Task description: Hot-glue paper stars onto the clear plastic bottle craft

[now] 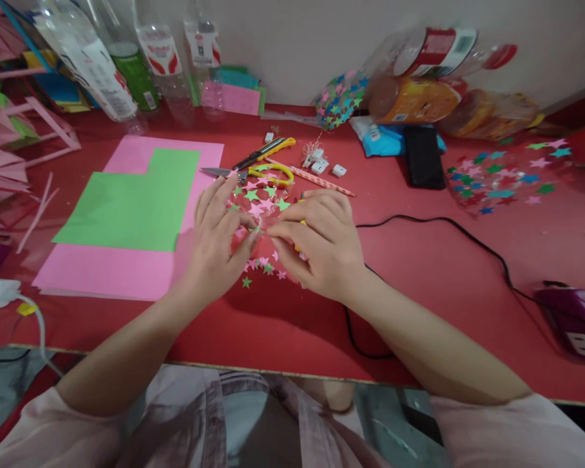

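Between my hands is a clear plastic piece covered with pink and green stars (pixel 256 207). My left hand (pixel 219 237) pinches thumb and forefinger together at the middle of it, near a small green bit. From the other side my right hand (pixel 319 240) brings its thumb and forefinger close together at the same spot; what they hold is too small to make out. Yellow-handled scissors (pixel 273 170) lie just beyond the hands, beside a yellow cutter (pixel 268 151) and a patterned pencil (pixel 322 179). A loose green star (pixel 246 283) lies below the plastic.
Green paper (pixel 136 201) lies on pink sheets (pixel 102 270) at the left. Plastic bottles (pixel 160 58) line the back. A black phone (pixel 424 157), another starred plastic piece (pixel 507 179), a black cable (pixel 443 219) and a purple device (pixel 575 318) are at the right.
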The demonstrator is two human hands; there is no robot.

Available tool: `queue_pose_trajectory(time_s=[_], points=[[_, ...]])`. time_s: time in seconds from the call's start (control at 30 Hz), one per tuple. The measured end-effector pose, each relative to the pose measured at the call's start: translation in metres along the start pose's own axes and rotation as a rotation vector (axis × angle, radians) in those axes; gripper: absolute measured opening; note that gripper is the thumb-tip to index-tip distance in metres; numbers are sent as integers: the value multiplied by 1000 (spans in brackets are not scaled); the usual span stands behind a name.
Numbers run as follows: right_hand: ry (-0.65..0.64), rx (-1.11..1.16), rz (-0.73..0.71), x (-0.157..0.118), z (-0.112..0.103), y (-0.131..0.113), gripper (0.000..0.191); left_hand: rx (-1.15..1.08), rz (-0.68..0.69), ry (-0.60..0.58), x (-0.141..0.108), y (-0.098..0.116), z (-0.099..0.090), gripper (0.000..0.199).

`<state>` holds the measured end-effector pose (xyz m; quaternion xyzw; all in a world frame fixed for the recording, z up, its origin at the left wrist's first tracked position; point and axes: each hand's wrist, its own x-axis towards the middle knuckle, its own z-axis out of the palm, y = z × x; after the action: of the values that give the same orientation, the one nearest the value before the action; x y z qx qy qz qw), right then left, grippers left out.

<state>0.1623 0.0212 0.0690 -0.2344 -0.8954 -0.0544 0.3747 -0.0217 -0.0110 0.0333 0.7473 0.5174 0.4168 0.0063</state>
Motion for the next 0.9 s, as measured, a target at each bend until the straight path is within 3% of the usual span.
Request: queue_pose_trajectory(time_s=[0.37, 0.57, 0.9], points=[[-32, -76, 12, -5, 9, -6, 12, -40, -7, -10, 2, -1, -11, 18], [-24, -199, -74, -8, 17, -9, 18, -100, -33, 9, 5, -1, -18, 20], [80, -342, -209, -4, 29, -11, 7, -145, -40, 93, 6, -11, -21, 11]])
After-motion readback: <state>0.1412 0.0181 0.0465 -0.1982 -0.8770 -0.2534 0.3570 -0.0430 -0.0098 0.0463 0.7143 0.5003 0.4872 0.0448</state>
